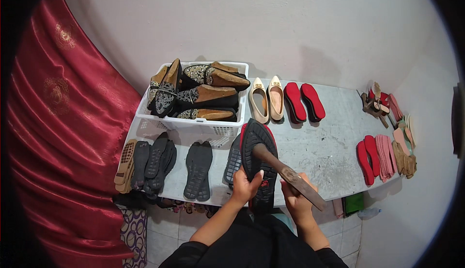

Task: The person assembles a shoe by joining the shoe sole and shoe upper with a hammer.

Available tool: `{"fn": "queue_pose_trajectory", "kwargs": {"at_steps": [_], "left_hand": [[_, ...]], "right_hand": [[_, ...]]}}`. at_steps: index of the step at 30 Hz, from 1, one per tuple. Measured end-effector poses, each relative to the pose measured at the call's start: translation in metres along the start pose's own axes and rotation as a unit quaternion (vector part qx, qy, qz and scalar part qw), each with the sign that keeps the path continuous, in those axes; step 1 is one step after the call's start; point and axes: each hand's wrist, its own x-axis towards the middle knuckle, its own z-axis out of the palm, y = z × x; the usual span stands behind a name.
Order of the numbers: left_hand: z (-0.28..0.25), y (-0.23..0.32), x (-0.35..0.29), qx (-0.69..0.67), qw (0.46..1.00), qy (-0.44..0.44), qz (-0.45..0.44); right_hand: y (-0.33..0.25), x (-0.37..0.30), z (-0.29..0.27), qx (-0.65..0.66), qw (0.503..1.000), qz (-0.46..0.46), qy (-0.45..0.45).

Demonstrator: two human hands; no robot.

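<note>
My left hand (247, 184) grips a black shoe sole (265, 197) with a red edge, its treaded underside facing up over the table's front edge. In my right hand (298, 197) is a long brown stick-like tool (290, 175), perhaps a hammer. It slants across the sole, its rounded dark end over the tread; whether it touches is hard to tell. My right fingers are partly hidden behind the tool. Beside the held sole lies a dark grey sole (233, 164), partly covered by my left hand and the held sole.
On the grey table (315, 147), a white basket (193, 125) holds several embellished black shoes on wooden lasts. Cream flats (259, 105), red-topped soles (295, 103), black soles (197, 171) and tan soles (126, 166) stand around. Red insoles (365, 161) and pink pieces (385, 156) lie right. A red curtain (63, 137) hangs left.
</note>
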Motion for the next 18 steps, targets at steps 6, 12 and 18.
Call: {"fn": "queue_pose_trajectory", "kwargs": {"at_steps": [6, 12, 18], "left_hand": [[-0.005, -0.001, 0.005, -0.062, 0.998, 0.014, 0.005], [-0.007, -0.013, 0.005, -0.071, 0.996, 0.038, 0.024], [-0.014, -0.015, 0.006, -0.076, 0.995, 0.057, 0.04]], "right_hand": [[0.002, -0.007, 0.001, -0.003, 1.0, -0.012, -0.002], [0.0, -0.007, 0.001, 0.007, 1.0, 0.013, -0.012], [-0.002, -0.007, 0.003, 0.074, 0.995, 0.062, -0.039]]}}
